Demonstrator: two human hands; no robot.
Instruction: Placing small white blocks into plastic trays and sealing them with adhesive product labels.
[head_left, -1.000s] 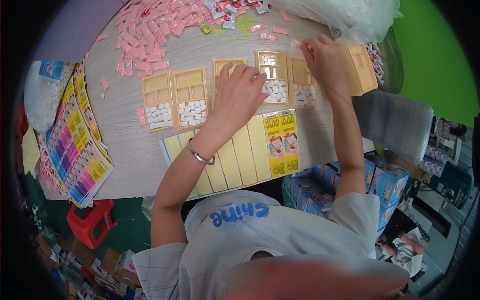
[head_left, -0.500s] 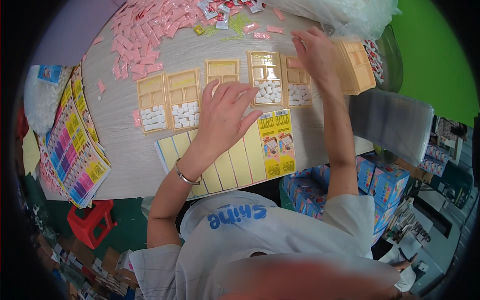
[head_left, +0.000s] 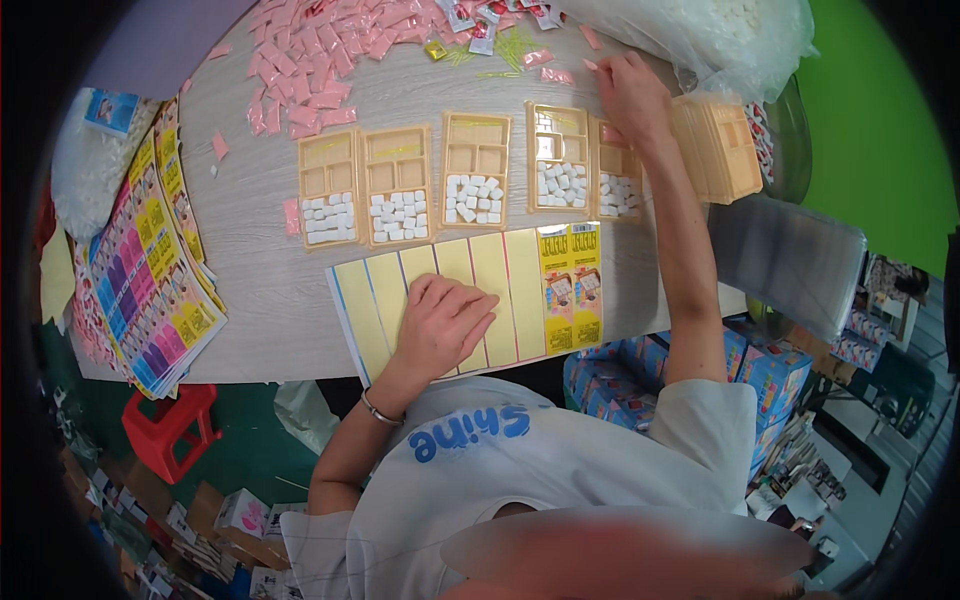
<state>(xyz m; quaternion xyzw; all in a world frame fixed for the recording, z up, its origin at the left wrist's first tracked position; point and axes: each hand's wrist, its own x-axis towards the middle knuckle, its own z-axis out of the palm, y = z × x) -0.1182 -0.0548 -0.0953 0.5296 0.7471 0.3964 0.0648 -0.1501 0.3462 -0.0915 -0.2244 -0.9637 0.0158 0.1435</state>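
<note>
My left hand [head_left: 445,322] rests over a sheet of pale yellow strips [head_left: 490,265], fingers loosely bent and slightly apart, with nothing visible in them. My right hand [head_left: 637,103] reaches to the far right of the table, beside a pile of beige trays [head_left: 715,150]. Its fingers are bent together near a small pink tip; whether that is a sachet between them cannot be made out. Beyond the sheet stands a row of beige compartment trays, among them a middle tray [head_left: 461,158] and a right-hand tray [head_left: 546,146]. White marshmallow-like pieces [head_left: 474,200] fill their near compartments; thin yellow-green sticks lie in several far ones.
Many pink sachets [head_left: 330,60] are heaped at the back, beside yellow-green sticks [head_left: 517,45]. A clear bag of white pieces [head_left: 720,40] sits back right, near a clear plastic container [head_left: 790,255]. Printed colourful sheets [head_left: 165,290] lie left. A red stool [head_left: 170,430] stands below.
My left hand has drawn back from the middle tray to the yellow sheet, uncovering that tray's white pieces. My right hand stays at the far right, its fingers now more bent. The view has shifted slightly.
</note>
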